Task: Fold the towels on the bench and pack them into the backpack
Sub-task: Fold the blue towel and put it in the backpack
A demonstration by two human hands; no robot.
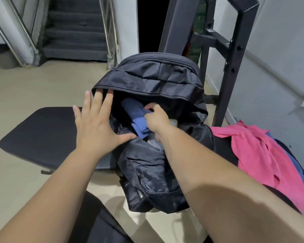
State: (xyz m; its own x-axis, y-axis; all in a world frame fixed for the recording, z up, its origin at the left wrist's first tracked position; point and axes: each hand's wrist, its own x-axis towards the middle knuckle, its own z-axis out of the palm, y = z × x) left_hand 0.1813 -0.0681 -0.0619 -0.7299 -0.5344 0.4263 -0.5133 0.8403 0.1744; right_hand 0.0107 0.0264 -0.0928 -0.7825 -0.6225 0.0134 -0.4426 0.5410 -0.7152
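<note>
Tucking a folded blue towel (137,116) into the black backpack (156,76).
Pinches the towel's near edge with the right grip (155,118), deep in the bag's mouth on the counter (39,134); props the left rim with the left grip (96,123), wide and flat. Looks soft, light, prone to unfolding: best held across the fold. Leaves a pink towel (263,155) heaped at right.
</note>
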